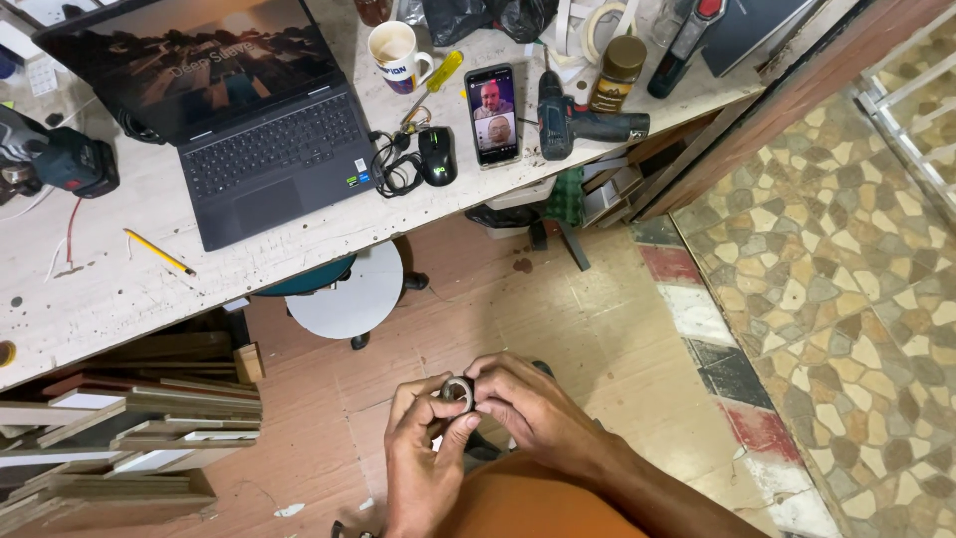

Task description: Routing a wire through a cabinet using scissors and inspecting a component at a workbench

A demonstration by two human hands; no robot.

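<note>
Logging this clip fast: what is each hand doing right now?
Left hand: closed on the small ring-shaped part.
Right hand: closed on the same part, from the other side.

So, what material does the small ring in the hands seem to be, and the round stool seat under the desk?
The small ring, pinched between the left hand and the right hand, looks like metal: grey with a dull shine, though dark parts leave this open. The stool seat looks like white-painted wood or plastic: flat, matte, slightly scuffed.

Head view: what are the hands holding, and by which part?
A small ring-shaped part, greyish with a dark rim, pinched by its edge between the fingers of the left hand and the right hand. Its exact kind cannot be told.
</note>
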